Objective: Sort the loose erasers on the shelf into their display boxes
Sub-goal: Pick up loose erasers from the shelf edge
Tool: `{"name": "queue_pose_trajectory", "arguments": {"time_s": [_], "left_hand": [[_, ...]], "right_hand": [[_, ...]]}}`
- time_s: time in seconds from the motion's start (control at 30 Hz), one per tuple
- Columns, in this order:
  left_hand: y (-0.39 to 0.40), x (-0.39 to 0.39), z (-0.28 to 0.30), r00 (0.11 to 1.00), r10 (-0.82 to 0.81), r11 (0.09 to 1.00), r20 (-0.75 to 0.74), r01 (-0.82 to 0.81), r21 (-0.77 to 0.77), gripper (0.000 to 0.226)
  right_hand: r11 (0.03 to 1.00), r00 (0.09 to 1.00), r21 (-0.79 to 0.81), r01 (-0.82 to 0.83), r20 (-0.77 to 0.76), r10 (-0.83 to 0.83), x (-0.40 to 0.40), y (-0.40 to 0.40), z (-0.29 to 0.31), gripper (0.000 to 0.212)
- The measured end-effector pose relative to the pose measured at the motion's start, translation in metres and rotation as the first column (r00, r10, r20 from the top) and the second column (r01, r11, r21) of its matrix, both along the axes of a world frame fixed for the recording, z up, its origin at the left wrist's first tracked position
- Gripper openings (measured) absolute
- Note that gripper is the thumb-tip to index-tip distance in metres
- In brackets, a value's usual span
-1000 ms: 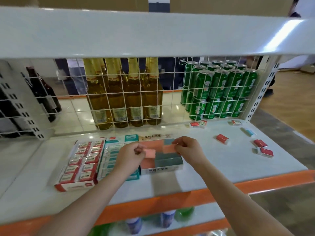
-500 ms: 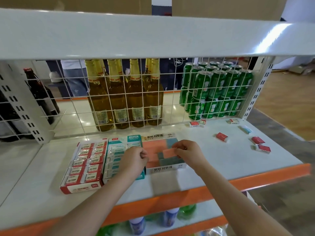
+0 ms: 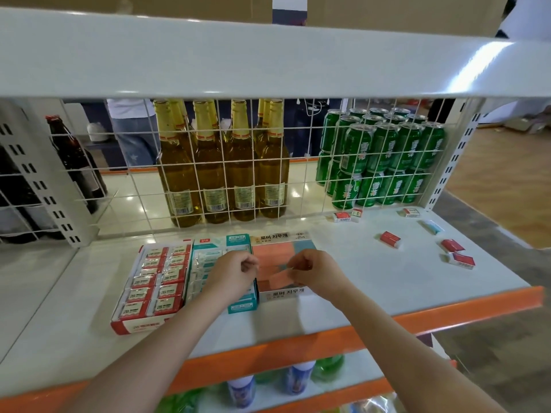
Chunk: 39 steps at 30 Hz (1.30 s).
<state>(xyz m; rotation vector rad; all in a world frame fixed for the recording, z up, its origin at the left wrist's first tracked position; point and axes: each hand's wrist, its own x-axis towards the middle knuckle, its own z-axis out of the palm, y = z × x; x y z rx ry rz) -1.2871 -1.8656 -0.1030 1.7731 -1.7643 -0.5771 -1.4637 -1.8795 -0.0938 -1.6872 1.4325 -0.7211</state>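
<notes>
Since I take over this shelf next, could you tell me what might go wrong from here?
1. The right hand pinches a pink eraser over the nearly full pink display box; it could jam or land crooked.
2. The loose red erasers near the shelf's right edge could get knocked off.

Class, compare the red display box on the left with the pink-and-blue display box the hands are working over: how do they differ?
The red display box holds rows of red-and-white labelled erasers; the pink-and-blue display box holds plain salmon and blue blocks. The red box sits untouched; over the other, the right hand pinches a salmon eraser, the left hand beside it. Both lie flat on the shelf.
</notes>
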Motion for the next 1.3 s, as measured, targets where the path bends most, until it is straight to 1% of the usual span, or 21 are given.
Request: {"name": "queue_pose_trajectory", "arguments": {"time_s": [0.1,0.17,0.23,0.27,0.33,0.4,0.47,0.53,0.6,0.7,0.8,0.9,1.07,1.13,1.2,1.23,1.3], "left_hand": [[0.002,0.005,0.0,1.0,0.003,1.0,-0.011,-0.004,-0.008,0.02],[0.004,0.008,0.0,1.0,0.001,1.0,-0.014,-0.001,-0.014,0.02],[0.006,0.01,0.001,1.0,-0.007,1.0,-0.025,0.007,-0.019,0.02],[0.007,0.011,0.001,0.999,-0.014,1.0,-0.03,0.014,-0.02,0.02],[0.009,0.012,0.001,0.999,-0.031,0.999,-0.03,0.03,-0.02,0.021],[0.011,0.012,0.001,0.999,-0.043,0.999,-0.02,0.043,-0.025,0.021],[0.012,0.01,0.001,0.998,-0.059,0.998,-0.013,0.059,-0.028,0.021],[0.014,0.008,0.002,0.995,-0.101,0.995,0.015,0.101,-0.025,0.022],[0.017,0.007,0.002,0.981,-0.177,0.984,0.085,0.179,-0.021,0.024],[0.02,0.006,0.0,0.928,-0.282,0.958,0.245,0.288,0.011,0.031],[0.02,0.008,0.0,0.875,-0.322,0.942,0.361,0.334,0.031,0.036],[0.018,0.007,0.003,0.825,-0.357,0.924,0.439,0.382,0.033,0.033],[0.019,0.003,0.006,0.764,-0.374,0.909,0.526,0.414,0.046,0.029],[0.021,0.003,0.005,0.747,-0.38,0.905,0.545,0.422,0.053,0.032],[0.023,0.003,0.004,0.751,-0.374,0.909,0.544,0.413,0.055,0.035],[0.024,0.004,0.004,0.758,-0.371,0.912,0.537,0.407,0.055,0.035],[0.024,0.005,0.003,0.771,-0.365,0.914,0.521,0.402,0.045,0.034]], "right_hand": [[1.0,0.999,-0.015,-0.024,-0.044,0.023,0.012,0.002,-0.004,0.012],[0.999,0.993,-0.048,-0.025,-0.117,0.019,0.017,0.001,-0.007,0.008],[0.997,0.984,-0.068,-0.025,-0.177,0.012,0.018,0.001,-0.008,0.015],[0.996,0.979,-0.079,-0.039,-0.203,0.022,0.019,0.002,-0.008,0.014],[0.991,0.953,-0.089,-0.096,-0.294,0.066,0.019,0.004,-0.007,0.006],[0.984,0.919,-0.097,-0.151,-0.38,0.103,0.018,0.006,-0.005,0.019],[0.97,0.882,-0.123,-0.208,-0.453,0.132,0.014,0.007,-0.005,0.016],[0.948,0.848,-0.139,-0.286,-0.497,0.183,0.01,0.009,-0.003,0.023],[0.932,0.836,-0.154,-0.329,-0.506,0.211,0.007,0.011,-0.002,0.027],[0.918,0.822,-0.183,-0.35,-0.531,0.207,0.005,0.013,-0.002,0.026],[0.909,0.813,-0.208,-0.361,-0.548,0.197,0.006,0.015,-0.001,0.025],[0.899,0.795,-0.222,-0.378,-0.575,0.192,0.006,0.015,0.0,0.025],[0.895,0.75,-0.21,-0.393,-0.637,0.179,0.007,0.014,0.0,0.022],[0.901,0.763,-0.21,-0.38,-0.622,0.177,0.007,0.011,0.003,0.025],[0.901,0.764,-0.19,-0.389,-0.613,0.2,0.007,0.009,0.004,0.037],[0.9,0.751,-0.172,-0.4,-0.624,0.215,0.008,0.007,0.004,0.039],[0.895,0.722,-0.153,-0.418,-0.655,0.225,0.013,0.004,0.001,0.033]]}}
